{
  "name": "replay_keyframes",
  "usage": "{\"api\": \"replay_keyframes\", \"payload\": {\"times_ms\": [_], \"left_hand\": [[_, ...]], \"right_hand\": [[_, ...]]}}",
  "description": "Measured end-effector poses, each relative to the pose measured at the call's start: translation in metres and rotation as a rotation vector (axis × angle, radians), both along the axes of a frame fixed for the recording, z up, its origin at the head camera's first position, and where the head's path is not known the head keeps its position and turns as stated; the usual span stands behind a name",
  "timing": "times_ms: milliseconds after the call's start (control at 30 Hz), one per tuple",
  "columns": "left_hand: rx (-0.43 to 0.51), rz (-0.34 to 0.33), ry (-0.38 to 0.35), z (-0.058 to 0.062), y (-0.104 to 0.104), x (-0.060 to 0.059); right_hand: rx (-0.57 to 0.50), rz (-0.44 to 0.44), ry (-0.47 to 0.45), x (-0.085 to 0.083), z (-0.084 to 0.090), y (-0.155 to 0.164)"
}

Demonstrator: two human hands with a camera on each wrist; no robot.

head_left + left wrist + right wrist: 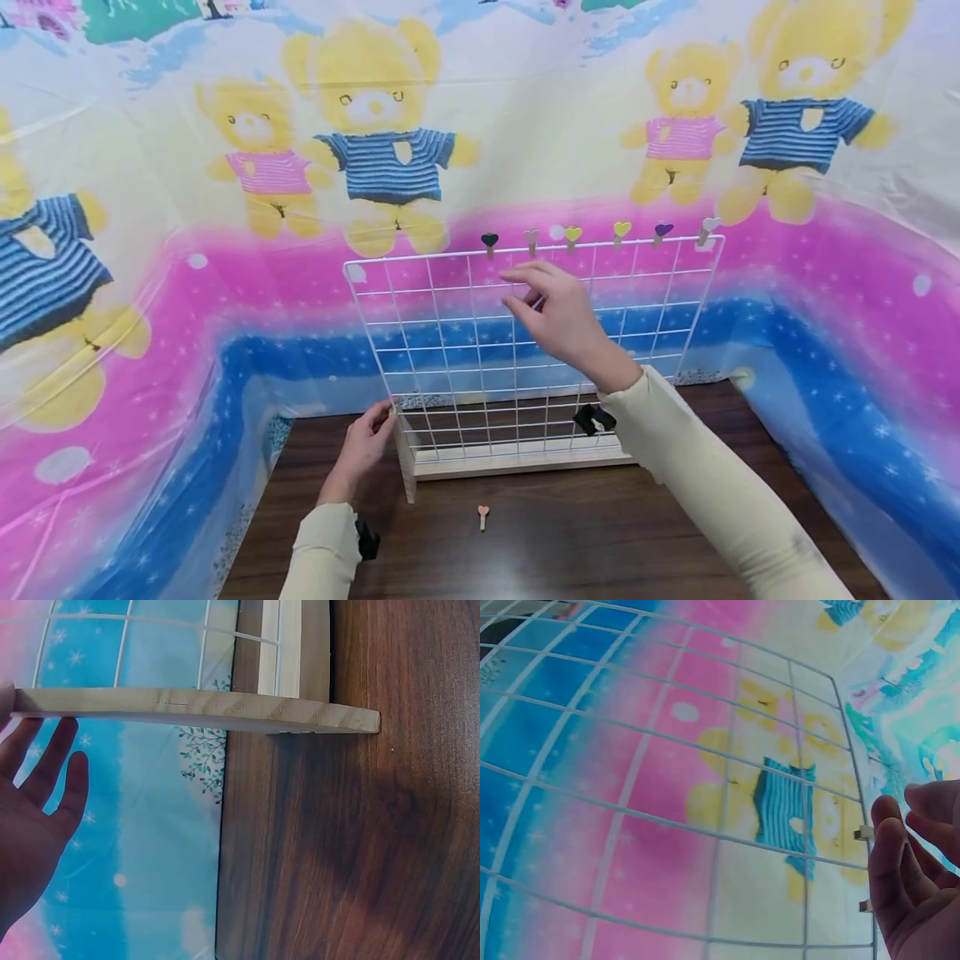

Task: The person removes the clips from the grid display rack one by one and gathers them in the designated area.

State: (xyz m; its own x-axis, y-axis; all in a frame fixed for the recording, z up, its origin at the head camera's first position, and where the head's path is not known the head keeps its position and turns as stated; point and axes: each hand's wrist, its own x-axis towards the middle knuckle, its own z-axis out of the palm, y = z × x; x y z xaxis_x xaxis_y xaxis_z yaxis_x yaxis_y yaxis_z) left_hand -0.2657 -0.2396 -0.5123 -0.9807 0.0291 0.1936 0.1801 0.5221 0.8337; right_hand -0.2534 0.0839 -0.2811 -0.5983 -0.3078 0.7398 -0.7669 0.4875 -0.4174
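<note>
Right hand (558, 317) raised before white wire grid (450, 333), fingers loosely spread, holding nothing; fingertips just under top rail near heart clips (573, 235).

Left hand (363, 446) flat, fingers straight, against left end of wooden base (517, 458), steadying.

One heart clip (483, 516) lies on table (600, 533), in front of base, apart from both hands.

Judgement: keep left hand braced on base so grid stays upright while right hand works at rail.

Left wrist view alone shows base foot (225, 711) edge-on; right wrist view shows clip backs (863, 832) on rail.

White wire grid (480, 350), pale wooden base (517, 458), dark brown table (562, 533), teddy-bear-patterned backdrop (375, 125)
</note>
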Motion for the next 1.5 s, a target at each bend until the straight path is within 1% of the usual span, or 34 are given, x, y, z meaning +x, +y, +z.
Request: {"api": "replay_keyframes", "payload": {"times_ms": [167, 267, 333, 467, 567, 800, 1000, 1067, 1267, 1500], "left_hand": [[0.011, -0.003, -0.014, 0.0, 0.001, 0.0], [0.019, -0.004, -0.026, 0.0, 0.001, 0.0], [0.023, -0.003, -0.033, 0.0, 0.001, -0.001], [0.048, 0.007, -0.057, -0.001, 0.001, -0.001], [0.057, 0.009, -0.066, -0.003, 0.001, -0.001], [0.064, 0.016, -0.07, -0.003, 0.002, 0.001], [0.073, 0.023, -0.08, -0.003, 0.001, -0.001], [0.073, 0.02, -0.076, -0.003, 0.001, -0.002], [0.076, 0.018, -0.06, -0.003, 0.001, -0.003], [0.085, 0.022, -0.063, -0.004, 0.001, -0.003]], "right_hand": [[-0.094, 0.01, 0.04, -0.005, 0.018, -0.008], [-0.118, -0.003, 0.025, -0.008, 0.024, -0.011], [-0.117, -0.02, -0.02, -0.01, 0.028, -0.014], [-0.093, -0.047, -0.153, -0.015, 0.032, -0.019], [-0.081, -0.049, -0.202, -0.02, 0.034, -0.021], [-0.016, -0.079, -0.217, -0.027, 0.039, -0.022], [0.037, -0.075, -0.229, -0.029, 0.044, -0.025], [0.04, -0.07, -0.23, -0.029, 0.045, -0.025], [0.001, -0.045, -0.235, -0.031, 0.045, -0.023], [-0.011, -0.057, -0.217, -0.031, 0.044, -0.023]]}}
